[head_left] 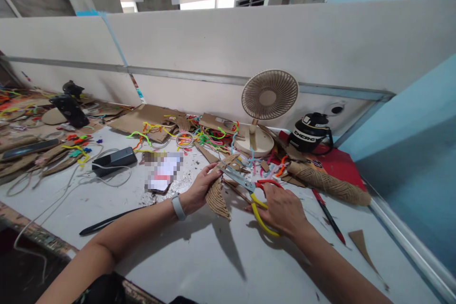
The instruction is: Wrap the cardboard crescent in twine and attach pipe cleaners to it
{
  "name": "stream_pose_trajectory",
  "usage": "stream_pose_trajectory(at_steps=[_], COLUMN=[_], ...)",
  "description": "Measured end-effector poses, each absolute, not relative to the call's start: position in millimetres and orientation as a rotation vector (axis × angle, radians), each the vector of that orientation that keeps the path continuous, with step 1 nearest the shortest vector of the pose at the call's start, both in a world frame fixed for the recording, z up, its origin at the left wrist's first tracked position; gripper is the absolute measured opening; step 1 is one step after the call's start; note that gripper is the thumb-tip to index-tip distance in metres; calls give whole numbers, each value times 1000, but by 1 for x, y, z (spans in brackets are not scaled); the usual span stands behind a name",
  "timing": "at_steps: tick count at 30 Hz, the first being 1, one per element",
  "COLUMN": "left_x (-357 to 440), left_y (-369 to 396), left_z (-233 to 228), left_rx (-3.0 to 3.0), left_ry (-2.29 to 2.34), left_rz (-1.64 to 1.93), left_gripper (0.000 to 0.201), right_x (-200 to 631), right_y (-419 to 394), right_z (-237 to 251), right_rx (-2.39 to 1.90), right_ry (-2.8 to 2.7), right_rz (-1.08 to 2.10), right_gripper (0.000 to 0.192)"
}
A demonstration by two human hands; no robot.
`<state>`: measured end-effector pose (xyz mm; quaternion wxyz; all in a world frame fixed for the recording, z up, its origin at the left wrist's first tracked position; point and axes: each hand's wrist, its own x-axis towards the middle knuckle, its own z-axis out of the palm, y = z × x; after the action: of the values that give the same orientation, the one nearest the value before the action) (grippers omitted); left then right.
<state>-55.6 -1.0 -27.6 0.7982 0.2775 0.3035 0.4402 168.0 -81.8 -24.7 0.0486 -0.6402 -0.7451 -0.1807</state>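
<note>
My left hand (201, 189) is closed on a curved, leaf-like piece wrapped in twine (218, 200), its pointed end hanging down over the white table (171, 261). In my right hand (285, 210) is a pair of scissors (261, 216) with one red and one yellow handle. Their metal blades reach left across the upper part of the twine-wrapped piece, close to my left fingertips. Whether the blades touch the twine, I cannot tell.
Behind my hands stand a small fan (270, 95) and a black jug (309, 133). A roll of twine (329, 184) and a red-black marker (328, 216) lie right. Left are a phone (164, 172), a power bank (114, 161), cables, cardboard (146, 121) and colourful pipe cleaners (213, 140).
</note>
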Motion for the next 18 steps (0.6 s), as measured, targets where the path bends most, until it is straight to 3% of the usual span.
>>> stream_pose_trajectory(at_steps=[7,18], left_x=[-56,-52], left_y=[-7,-14], left_z=[-26,-21], left_rx=[614,603], left_ry=[653,642], left_rz=[968,1011], left_gripper=[62,56], right_x=[170,169], right_y=[-80,-80], right_z=[-32,-35], right_rx=[-1890,-1871], right_ry=[-2233,-2268], right_rz=[-666,-668], right_gripper=[46,49])
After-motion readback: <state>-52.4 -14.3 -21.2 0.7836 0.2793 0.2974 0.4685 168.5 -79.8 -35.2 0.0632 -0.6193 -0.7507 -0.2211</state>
